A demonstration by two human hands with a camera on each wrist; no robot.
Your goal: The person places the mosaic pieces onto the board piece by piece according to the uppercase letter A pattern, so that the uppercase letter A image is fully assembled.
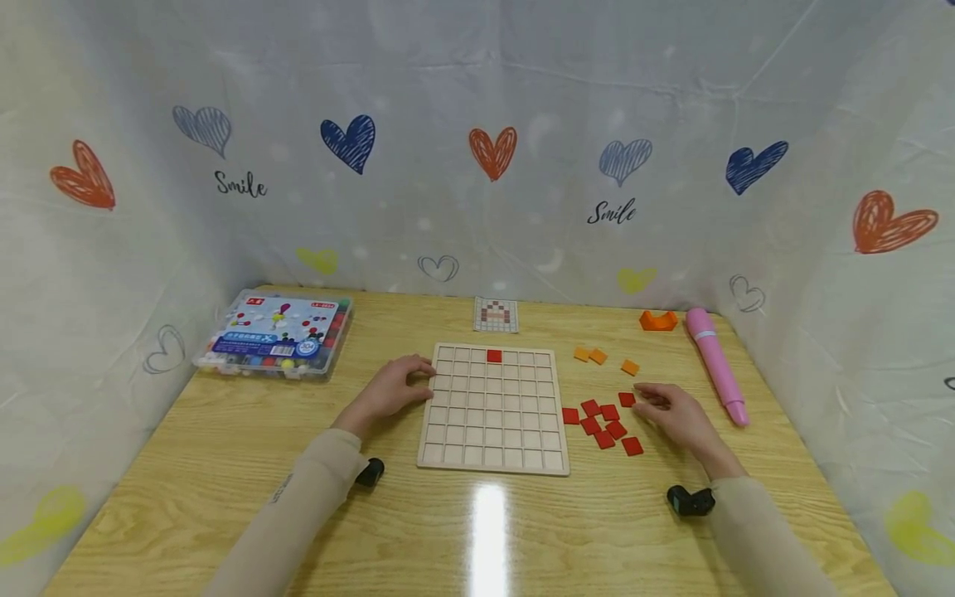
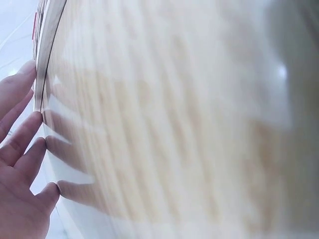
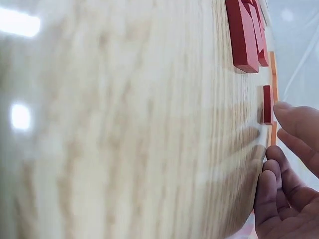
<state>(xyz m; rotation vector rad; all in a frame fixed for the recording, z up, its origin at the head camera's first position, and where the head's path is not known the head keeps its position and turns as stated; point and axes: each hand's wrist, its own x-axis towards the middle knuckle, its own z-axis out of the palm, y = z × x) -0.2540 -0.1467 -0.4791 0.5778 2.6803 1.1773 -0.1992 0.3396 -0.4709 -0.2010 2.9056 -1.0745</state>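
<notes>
A light wooden grid board [image 1: 494, 410] lies mid-table, with one red tile [image 1: 494, 356] in its top row. My left hand [image 1: 388, 390] touches the board's left edge with thumb and fingers spread; the left wrist view shows the fingertips of this hand [image 2: 25, 154] at the edge. To the right of the board lie several loose red tiles [image 1: 591, 425]. My right hand [image 1: 677, 416] is beside a separate red tile [image 1: 627, 400], thumb and fingers apart; in the right wrist view the thumb of that hand [image 3: 294, 164] is close by this tile [image 3: 267, 104]. Whether they touch, I cannot tell.
Several orange tiles [image 1: 598, 356] lie behind the red ones. A patterned card [image 1: 496, 315] is behind the board. At the back left sits a clear case of coloured pieces [image 1: 279, 332]; at the right are an orange holder [image 1: 659, 321] and a pink pen-shaped object [image 1: 718, 365].
</notes>
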